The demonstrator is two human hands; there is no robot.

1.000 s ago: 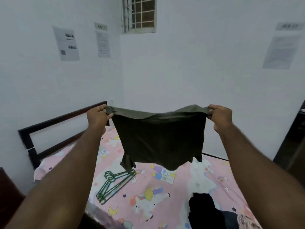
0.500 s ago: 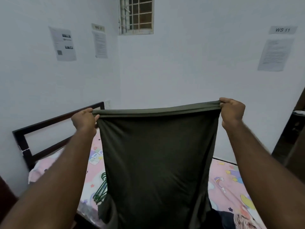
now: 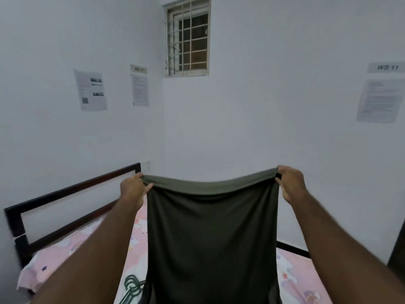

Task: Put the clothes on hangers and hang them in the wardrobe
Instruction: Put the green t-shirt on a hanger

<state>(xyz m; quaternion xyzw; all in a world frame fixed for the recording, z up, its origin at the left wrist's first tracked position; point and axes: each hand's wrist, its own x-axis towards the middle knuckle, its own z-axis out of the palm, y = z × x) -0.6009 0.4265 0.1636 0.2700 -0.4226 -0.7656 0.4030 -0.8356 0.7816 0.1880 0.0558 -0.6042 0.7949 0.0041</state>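
Head view: a person holds a dark green garment (image 3: 211,233) up over the bed (image 3: 302,279).
Left hand (image 3: 132,189): grip pinched on one top corner.
Right hand (image 3: 290,183): grip pinched on the other corner.
Handling: likely light, soft and limp; it sags between the hands, best held by the top hem.
Hangers (image 3: 131,286): green, lying on the bed below.

Wall labels (image 3: 138,69) read "WS 17" and, right (image 3: 387,67), "WS 11".

Both arms reach forward (raised, spread apart), left hand (image 3: 133,189) and right hand (image 3: 291,183) with fingers curled in a pinch.
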